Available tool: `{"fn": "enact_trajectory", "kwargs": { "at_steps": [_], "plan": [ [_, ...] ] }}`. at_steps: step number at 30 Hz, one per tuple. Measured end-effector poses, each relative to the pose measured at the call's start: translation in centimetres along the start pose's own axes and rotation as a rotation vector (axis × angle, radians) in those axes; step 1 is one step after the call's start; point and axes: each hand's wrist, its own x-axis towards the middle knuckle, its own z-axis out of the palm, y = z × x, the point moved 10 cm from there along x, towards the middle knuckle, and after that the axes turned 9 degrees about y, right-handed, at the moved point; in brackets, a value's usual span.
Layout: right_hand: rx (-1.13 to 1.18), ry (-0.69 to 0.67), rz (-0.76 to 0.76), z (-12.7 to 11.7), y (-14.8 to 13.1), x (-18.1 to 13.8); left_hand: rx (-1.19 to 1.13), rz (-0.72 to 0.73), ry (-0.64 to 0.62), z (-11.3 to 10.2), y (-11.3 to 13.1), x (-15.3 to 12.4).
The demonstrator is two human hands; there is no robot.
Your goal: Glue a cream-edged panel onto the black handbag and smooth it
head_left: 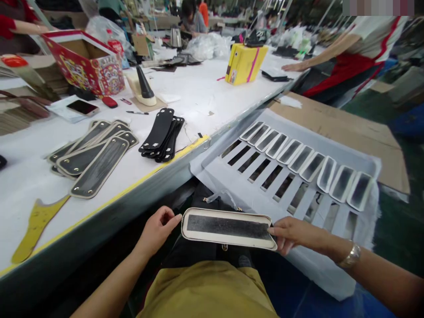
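Observation:
I hold a long cream panel (228, 227) with a dark glued centre level above my lap. My left hand (158, 229) pinches its left end and my right hand (291, 233) grips its right end. Just beyond it lies a white slotted tray (331, 148) with a row of several similar cream-edged pieces (308, 163) laid side by side. On the white worktable (198, 97) to my left rest a fan of glued panels (94, 161) and a stack of black panels (163, 134).
A red patterned box (86, 62), a phone (82, 107), a black cone-shaped tool (143, 85), a yellow box (245, 63) and a yellow template (35, 225) sit on the table. Another person's arm (327, 51) rests on the far end. Cardboard (351, 128) lies under the tray.

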Motion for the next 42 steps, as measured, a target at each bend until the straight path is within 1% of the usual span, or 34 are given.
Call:
{"fn": "enact_trajectory", "kwargs": {
  "at_steps": [1,3,5,7,9,12,14,16,17,18,19,21,22,24,25,27,30,34,37,39,42],
  "plan": [
    [0.011,0.020,-0.001,-0.2,0.1,0.0,-0.012,-0.056,-0.087,0.6,-1.4,-0.2],
    [0.041,0.071,0.003,-0.5,0.1,-0.1,-0.062,-0.126,-0.225,2.2,-2.9,-1.0],
    [0.057,0.128,0.007,-0.8,0.0,-0.2,-0.127,-0.167,-0.281,3.5,-3.3,-1.9],
    [0.041,0.198,-0.030,-1.1,-0.5,-0.4,-0.176,-0.182,-0.290,4.3,-3.3,-2.4],
    [-0.023,0.267,-0.106,-1.6,-1.4,-0.5,-0.190,-0.171,-0.291,4.6,-3.0,-2.5],
    [-0.173,0.333,-0.207,-2.0,-3.0,-1.2,-0.134,-0.141,-0.288,4.4,-2.6,-2.3],
    [-0.313,0.409,-0.278,-2.1,-4.9,-2.3,-0.092,-0.131,-0.294,4.2,-2.4,-2.2],
    [-0.472,0.531,-0.390,-1.4,-8.0,-3.9,-0.069,-0.130,-0.322,4.3,-2.3,-2.4],
    [-0.540,0.582,-0.462,-0.5,-9.8,-4.7,-0.069,-0.135,-0.340,4.4,-2.3,-2.6],
    [-0.585,0.587,-0.561,1.3,-11.7,-5.3,-0.076,-0.144,-0.354,4.5,-2.4,-2.8],
    [-0.624,0.581,-0.704,3.5,-13.8,-6.0,-0.091,-0.160,-0.364,4.7,-2.6,-2.9],
    [-0.742,0.466,-0.992,9.1,-16.9,-6.7,-0.147,-0.204,-0.379,5.1,-3.1,-3.1],
    [-0.795,0.416,-1.105,11.7,-17.8,-6.8,-0.184,-0.218,-0.381,5.3,-3.3,-3.1],
    [-0.866,0.376,-1.228,15.1,-18.8,-6.4,-0.250,-0.211,-0.371,5.5,-3.4,-2.9],
    [-0.896,0.367,-1.256,16.2,-19.0,-6.1,-0.274,-0.193,-0.360,5.5,-3.3,-2.7],
    [-0.935,0.378,-1.260,17.3,-19.3,-5.6,-0.300,-0.159,-0.336,5.5,-3.0,-2.3],
    [-0.940,0.419,-1.214,17.2,-19.3,-5.4,-0.318,-0.172,-0.333,5.5,-3.1,-2.2],
    [-0.906,0.435,-1.179,16.8,-19.2,-5.6,-0.338,-0.254,-0.345,5.5,-3.3,-2.7],
    [-0.898,0.444,-1.171,16.8,-19.0,-5.6,-0.301,-0.294,-0.348,5.3,-3.4,-3.0],
    [-0.894,0.448,-1.176,16.8,-18.8,-5.6,-0.257,-0.275,-0.342,5.1,-3.2,-2.9],
    [-0.871,0.458,-1.185,16.6,-18.8,-5.7,-0.199,-0.206,-0.331,4.7,-2.5,-2.3]
  ]
}}
